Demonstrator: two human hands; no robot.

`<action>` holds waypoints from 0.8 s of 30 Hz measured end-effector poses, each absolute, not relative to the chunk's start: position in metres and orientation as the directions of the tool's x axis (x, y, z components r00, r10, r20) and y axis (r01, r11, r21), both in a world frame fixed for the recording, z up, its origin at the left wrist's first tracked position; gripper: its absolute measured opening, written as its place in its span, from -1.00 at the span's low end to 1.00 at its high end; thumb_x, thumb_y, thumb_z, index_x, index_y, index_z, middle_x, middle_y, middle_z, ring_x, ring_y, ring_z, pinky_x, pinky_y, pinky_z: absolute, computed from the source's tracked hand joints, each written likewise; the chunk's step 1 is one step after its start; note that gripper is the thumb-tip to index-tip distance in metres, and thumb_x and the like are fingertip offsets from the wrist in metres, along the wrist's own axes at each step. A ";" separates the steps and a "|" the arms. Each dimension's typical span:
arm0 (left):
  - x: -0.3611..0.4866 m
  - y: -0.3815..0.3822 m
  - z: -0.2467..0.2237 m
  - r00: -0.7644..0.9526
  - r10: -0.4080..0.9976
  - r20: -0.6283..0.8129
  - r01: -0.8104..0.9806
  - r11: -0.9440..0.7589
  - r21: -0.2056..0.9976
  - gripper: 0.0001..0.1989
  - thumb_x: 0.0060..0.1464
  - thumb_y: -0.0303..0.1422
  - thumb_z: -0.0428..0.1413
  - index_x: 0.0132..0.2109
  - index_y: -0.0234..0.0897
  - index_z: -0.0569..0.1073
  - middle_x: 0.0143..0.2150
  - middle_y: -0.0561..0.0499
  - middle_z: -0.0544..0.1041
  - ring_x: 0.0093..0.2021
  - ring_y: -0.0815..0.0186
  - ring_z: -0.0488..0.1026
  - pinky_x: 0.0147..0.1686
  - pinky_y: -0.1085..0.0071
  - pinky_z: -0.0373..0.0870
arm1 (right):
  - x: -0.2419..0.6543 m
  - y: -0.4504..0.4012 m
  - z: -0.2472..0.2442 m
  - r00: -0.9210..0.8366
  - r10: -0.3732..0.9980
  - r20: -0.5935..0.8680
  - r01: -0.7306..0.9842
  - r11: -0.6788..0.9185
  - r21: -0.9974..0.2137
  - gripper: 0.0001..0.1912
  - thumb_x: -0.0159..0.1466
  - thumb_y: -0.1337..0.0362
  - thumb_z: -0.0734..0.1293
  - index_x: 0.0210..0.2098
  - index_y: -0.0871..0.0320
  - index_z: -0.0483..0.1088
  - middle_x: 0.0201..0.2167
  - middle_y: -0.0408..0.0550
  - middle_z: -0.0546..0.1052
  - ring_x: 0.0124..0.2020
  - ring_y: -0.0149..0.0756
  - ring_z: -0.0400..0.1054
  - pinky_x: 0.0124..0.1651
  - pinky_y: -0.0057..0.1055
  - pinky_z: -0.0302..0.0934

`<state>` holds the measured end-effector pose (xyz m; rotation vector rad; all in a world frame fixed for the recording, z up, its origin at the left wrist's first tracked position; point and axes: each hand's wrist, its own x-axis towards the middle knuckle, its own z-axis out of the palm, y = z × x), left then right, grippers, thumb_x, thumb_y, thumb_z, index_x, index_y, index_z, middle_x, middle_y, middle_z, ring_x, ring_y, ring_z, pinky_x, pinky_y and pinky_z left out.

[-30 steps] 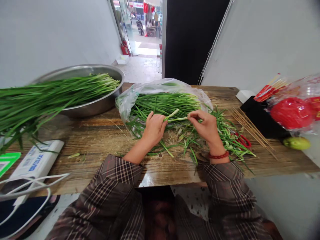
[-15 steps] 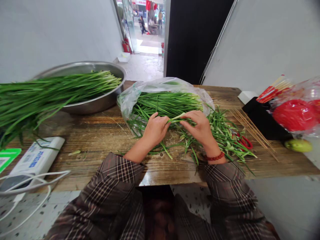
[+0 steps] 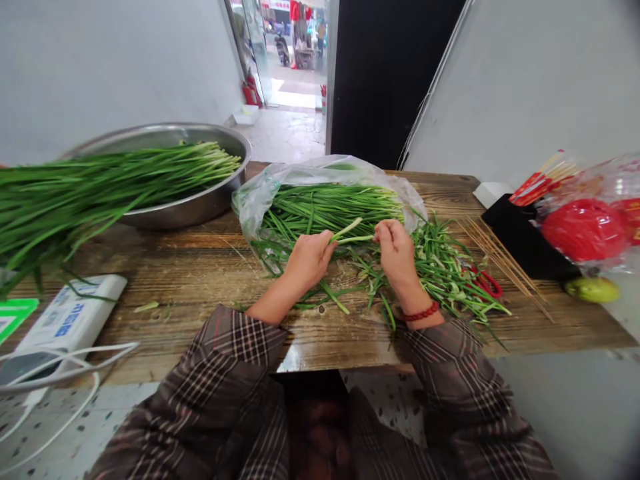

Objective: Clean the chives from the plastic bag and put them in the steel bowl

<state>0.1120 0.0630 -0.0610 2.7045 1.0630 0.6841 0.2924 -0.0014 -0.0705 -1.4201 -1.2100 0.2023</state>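
My left hand is closed around a few garlic chives, their pale ends sticking out to the right. The fingers of my right hand pinch the tip of one of these stalks and hold it taut between the hands. Just behind lies a clear plastic bag with a thick bunch of garlic chives in it. A loose heap of chive trimmings spreads beside and under my right hand. More long chives lie in a steel basin at the left, their leaves hanging over its side.
On the wooden table at the right are thin wooden skewers, red-handled scissors partly under trimmings, a black box and a red bundle in plastic. A white power strip with cables lies at the left.
My right hand has closed into a pinch and drawn slightly down, pulling one stalk apart from the other in my left hand. My left hand has barely moved.
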 end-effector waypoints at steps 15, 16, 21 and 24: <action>0.110 0.063 -0.059 0.616 0.718 0.322 0.604 -0.694 0.393 -0.72 0.29 -0.27 -0.14 -0.39 -0.21 0.28 -0.49 0.03 0.40 -0.46 0.28 0.35 -0.42 0.38 0.08 | 0.304 -0.012 -0.052 -0.023 0.790 0.612 0.816 0.369 -0.446 -0.85 0.25 0.18 0.35 -0.20 0.04 0.49 -0.22 -0.05 0.57 -0.11 -0.16 0.40 0.04 -0.15 0.21; 0.110 0.062 -0.058 0.625 0.714 0.314 0.599 -0.697 0.393 -0.72 0.29 -0.28 -0.14 -0.39 -0.21 0.28 -0.49 0.04 0.40 -0.46 0.28 0.35 -0.42 0.38 0.08 | 0.301 -0.011 -0.054 -0.032 0.801 0.598 0.825 0.359 -0.437 -0.87 0.25 0.16 0.35 -0.25 0.04 0.50 -0.27 -0.06 0.58 -0.15 -0.17 0.40 0.01 -0.16 0.21; 0.112 0.060 -0.058 0.648 0.697 0.307 0.561 -0.709 0.426 -0.72 0.29 -0.29 -0.15 -0.39 -0.21 0.27 -0.48 0.04 0.39 -0.46 0.29 0.34 -0.41 0.39 0.10 | 0.290 -0.005 -0.066 0.156 0.789 0.594 0.689 0.344 -0.638 -0.81 0.27 0.15 0.31 -0.42 0.08 0.45 -0.40 -0.11 0.53 -0.29 -0.27 0.38 -0.12 -0.25 0.24; 0.113 0.059 -0.059 0.649 0.698 0.303 0.553 -0.706 0.443 -0.73 0.28 -0.29 -0.14 -0.40 -0.21 0.26 -0.49 0.05 0.38 -0.46 0.29 0.33 -0.42 0.40 0.11 | 0.284 0.001 -0.073 0.323 0.804 0.499 0.491 0.308 -0.815 -0.80 0.25 0.13 0.31 -0.41 0.11 0.43 -0.43 -0.13 0.49 -0.36 -0.33 0.35 -0.26 -0.36 0.24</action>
